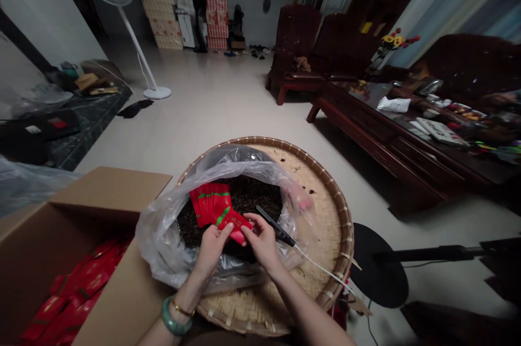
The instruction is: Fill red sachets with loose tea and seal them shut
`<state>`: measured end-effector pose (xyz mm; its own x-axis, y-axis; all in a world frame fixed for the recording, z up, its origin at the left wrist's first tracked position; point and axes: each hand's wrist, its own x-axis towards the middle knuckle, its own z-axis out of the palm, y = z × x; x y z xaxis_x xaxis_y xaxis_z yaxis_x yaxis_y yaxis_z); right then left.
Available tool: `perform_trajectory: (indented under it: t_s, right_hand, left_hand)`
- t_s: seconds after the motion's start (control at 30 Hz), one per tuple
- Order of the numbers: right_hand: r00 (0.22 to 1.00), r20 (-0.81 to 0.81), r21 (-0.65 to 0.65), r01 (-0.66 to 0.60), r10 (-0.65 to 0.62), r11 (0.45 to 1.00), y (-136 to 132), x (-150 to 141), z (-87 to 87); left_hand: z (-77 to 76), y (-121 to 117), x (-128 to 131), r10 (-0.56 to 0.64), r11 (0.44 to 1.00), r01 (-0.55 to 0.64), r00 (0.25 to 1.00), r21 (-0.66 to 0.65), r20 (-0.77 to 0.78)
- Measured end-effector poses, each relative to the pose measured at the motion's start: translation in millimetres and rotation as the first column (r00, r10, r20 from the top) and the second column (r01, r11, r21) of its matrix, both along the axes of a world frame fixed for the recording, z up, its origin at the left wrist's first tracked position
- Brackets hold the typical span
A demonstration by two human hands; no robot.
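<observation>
Between my two hands is a small red packet [233, 222] with a green band, held over an open clear plastic bag [160, 226]. My left hand [214, 248] pinches its left side with thumb and fingers. On the packet's right end, my right hand [260, 240] has its fingers closed. Dark dried tea leaves [256, 194] fill the bag. A fanned stack of red packets [209, 196] lies on the leaves just beyond my left hand. Beside my right hand rests a black corded handheld tool [277, 226], perhaps a sealer.
The bag sits on a round woven bamboo tray [325, 194]. At the left stands an open cardboard box [118, 188] holding several red packets [81, 286]. A black round stand base [378, 264] is right of the tray; a white cord [321, 267] crosses it. A dark wooden table [391, 145] stands farther right.
</observation>
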<state>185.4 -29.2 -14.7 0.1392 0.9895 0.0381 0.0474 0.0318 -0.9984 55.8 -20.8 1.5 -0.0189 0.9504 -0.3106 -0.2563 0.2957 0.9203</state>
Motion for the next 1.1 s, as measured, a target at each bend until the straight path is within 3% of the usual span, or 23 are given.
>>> perform_trajectory:
  t_s: [0.17,0.23,0.33,0.37,0.4,0.43,0.5,0.63,0.7,0.83,1.1]
  right_hand:
    - [0.994,-0.102,-0.097,-0.059,0.049,0.993,-4,3,-7.5]
    - [0.999,-0.021,-0.080,-0.047,0.046,0.996,-5,9,-5.7]
    - [0.970,0.233,0.049,-0.077,0.063,0.996,-6,23,4.8]
    - [0.945,0.318,0.093,-0.117,0.082,0.989,-6,27,9.4]
    - [0.918,0.384,0.127,-0.162,0.102,0.979,-6,31,13.7]
    - [0.895,0.430,0.150,-0.198,0.117,0.969,-5,33,17.4]
    - [0.878,0.472,0.196,-0.195,0.082,0.961,-3,35,21.2]
    - [0.844,0.513,0.326,-0.025,-0.155,0.945,0,30,15.7]
    - [0.820,0.529,0.381,0.001,-0.219,0.925,-1,28,10.5]
    - [0.805,0.530,0.481,-0.027,-0.266,0.876,-5,27,4.1]
    - [0.786,0.540,0.601,-0.110,-0.301,0.791,-4,31,0.9]
  left_hand:
    - [-2.4,-1,-1,0.056,0.997,-0.053,0.997,-0.049,0.058]
    - [-0.4,0,-5,0.110,0.994,-0.110,0.994,-0.008,0.014]
    - [5.7,4,-19,0.175,0.968,-0.139,0.970,0.207,-0.166]
    - [8.0,5,-24,0.159,0.957,-0.082,0.950,0.277,-0.269]
    - [9.8,6,-28,0.071,0.954,0.048,0.924,0.297,-0.377]
    - [11.0,7,-31,-0.047,0.943,0.193,0.885,0.273,-0.463]
    - [10.3,5,-32,-0.200,0.916,0.350,0.821,0.195,-0.534]
    - [-3.1,-8,-16,-0.117,0.963,0.215,0.875,0.162,-0.470]
    - [-11.6,-14,-7,-0.088,0.978,0.156,0.910,0.138,-0.405]
    - [-20.9,-20,1,-0.055,0.993,0.082,0.958,0.084,-0.280]
    - [-18.4,-17,0,-0.062,0.997,0.069,0.977,0.029,-0.205]
